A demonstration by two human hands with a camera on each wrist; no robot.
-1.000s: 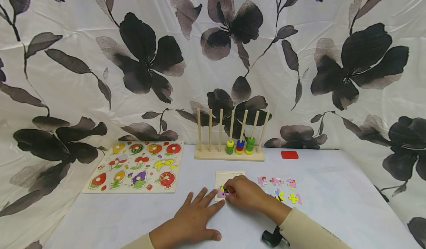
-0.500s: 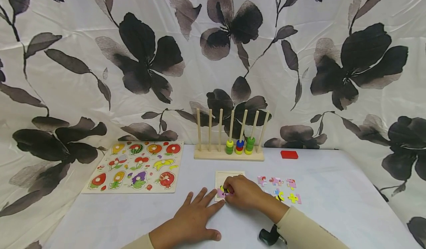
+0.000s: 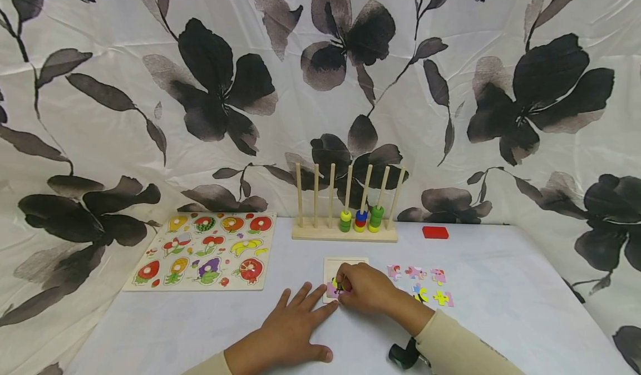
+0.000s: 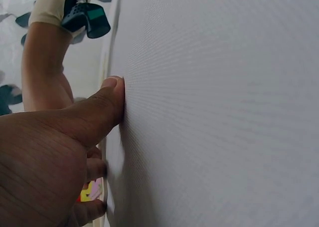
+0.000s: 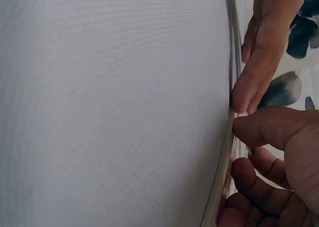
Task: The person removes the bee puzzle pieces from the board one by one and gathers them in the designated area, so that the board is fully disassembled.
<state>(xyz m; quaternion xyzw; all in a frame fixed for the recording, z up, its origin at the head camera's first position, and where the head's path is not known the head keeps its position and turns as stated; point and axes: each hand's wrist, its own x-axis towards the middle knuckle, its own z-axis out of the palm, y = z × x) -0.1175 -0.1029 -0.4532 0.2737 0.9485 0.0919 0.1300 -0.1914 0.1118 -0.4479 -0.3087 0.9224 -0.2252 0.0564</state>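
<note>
A small wooden puzzle tray [image 3: 345,260] lies on the white table, with pink-and-yellow jigsaw pieces [image 3: 332,290] in its lower left. My left hand [image 3: 292,327] lies flat with fingers spread, its fingertips touching the tray's left and lower edge. Over the tray, my right hand [image 3: 369,290] has curled fingers and pinches at a jigsaw piece, mostly hidden beneath them. In the right wrist view the thumb of the right hand [image 5: 284,157] meets the tray's edge. Several loose jigsaw pieces [image 3: 415,273] lie in two rows right of the tray.
Behind the tray stands a wooden peg rack [image 3: 344,233] with coloured rings. A fruit puzzle board [image 3: 200,252] lies at the left. A red rectangular piece [image 3: 435,232] is at the back right. A black device [image 3: 403,356] sits at my right sleeve. Floral cloth [image 3: 280,113] hangs behind.
The right hand and forearm have shifted very slightly left over the tray, and its fingers have adjusted on the piece. My left hand stays in place.
</note>
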